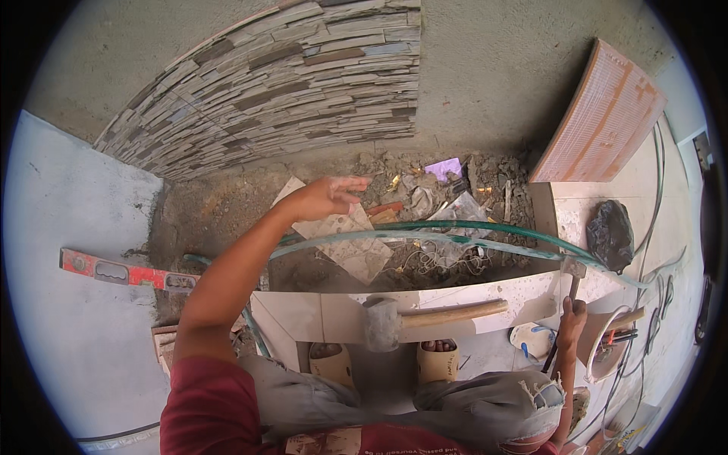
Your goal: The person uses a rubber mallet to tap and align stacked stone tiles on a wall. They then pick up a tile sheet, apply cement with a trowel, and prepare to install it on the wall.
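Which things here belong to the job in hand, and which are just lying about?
Likely in the job:
- hand tool in the right hand
- mallet
- stone cladding
- red level

Apparently lying about:
- black bag
- purple scrap

Construction site, evidenced by rough grey rendered wall (481,83), partial grey-brown stone-strip cladding (303,83), long red spirit level (127,271), metal-headed hammer (574,268).
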